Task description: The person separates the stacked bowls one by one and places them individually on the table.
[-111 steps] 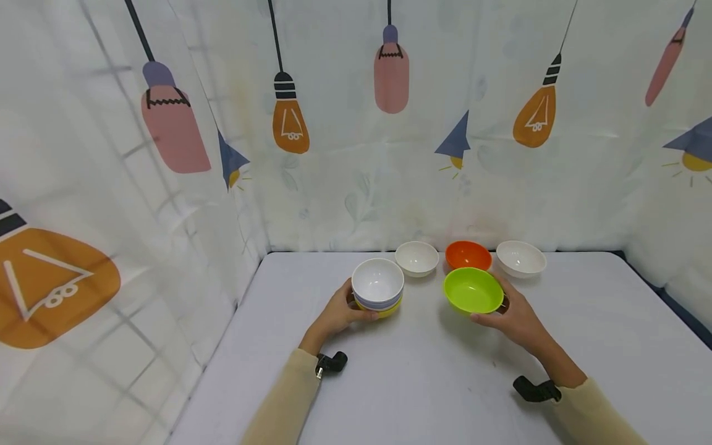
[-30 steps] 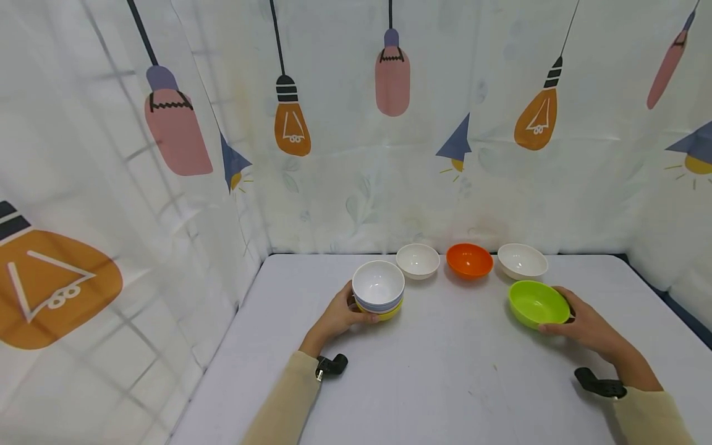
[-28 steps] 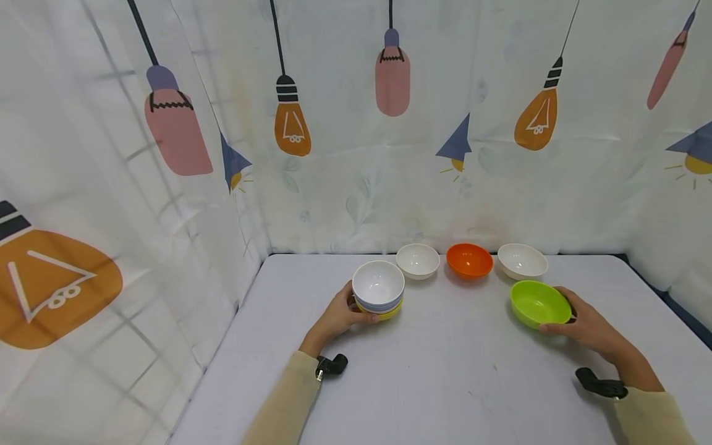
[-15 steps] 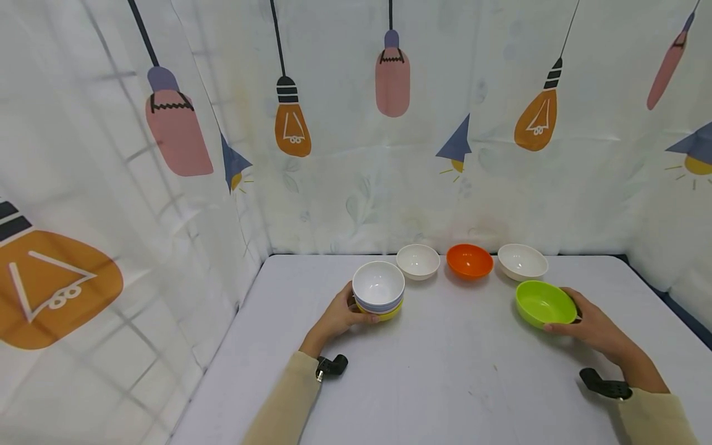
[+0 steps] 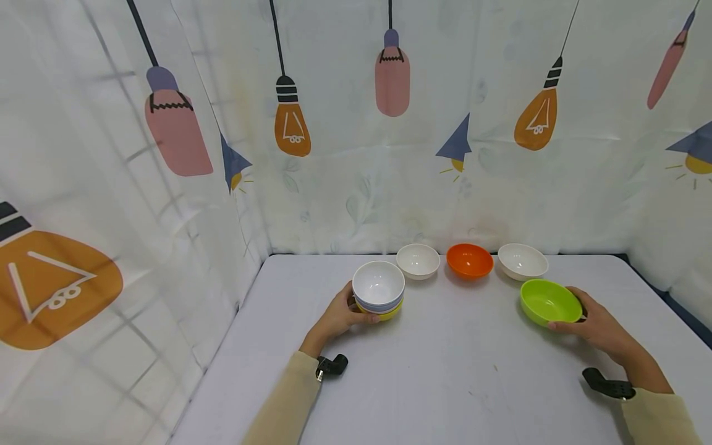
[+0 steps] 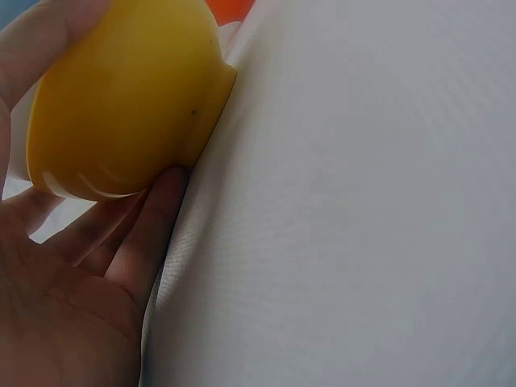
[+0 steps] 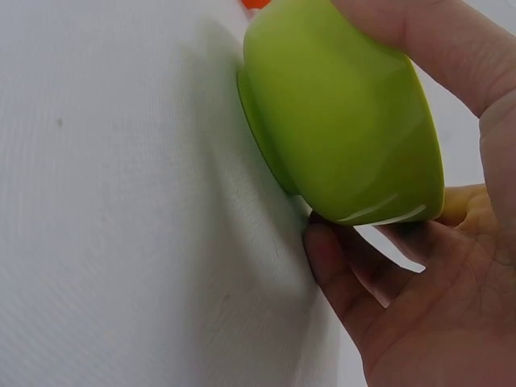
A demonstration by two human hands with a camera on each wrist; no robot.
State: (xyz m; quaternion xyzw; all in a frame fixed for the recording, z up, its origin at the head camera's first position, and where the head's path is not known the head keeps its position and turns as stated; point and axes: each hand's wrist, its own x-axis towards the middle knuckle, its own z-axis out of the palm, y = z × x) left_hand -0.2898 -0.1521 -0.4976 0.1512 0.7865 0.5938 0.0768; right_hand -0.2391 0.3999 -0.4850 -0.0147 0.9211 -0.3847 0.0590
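On the left of the table, my left hand (image 5: 337, 316) grips a small stack of bowls, thumb on the near side and fingers around the left. A white bowl (image 5: 378, 282) tops the stack, and pale rims show beneath it. The yellow bowl (image 6: 129, 97) forms the bottom, its foot at the tabletop in the left wrist view. At the right, my right hand (image 5: 597, 324) holds a lime green bowl (image 5: 549, 301) upright by its right side, thumb in front. In the right wrist view the green bowl's foot is close over the cloth, and fingers curl below its side.
Along the table's back edge stand a white bowl (image 5: 418, 262), an orange bowl (image 5: 470, 262) and another white bowl (image 5: 522, 262). The table (image 5: 423, 383) has a white cover. A patterned curtain (image 5: 345, 185) hangs behind it and at both sides.
My right hand has carried the green bowl rightward from in front of the orange bowl, uncovering it; over the last second it shifts slightly further right. The left hand and stack stay put.
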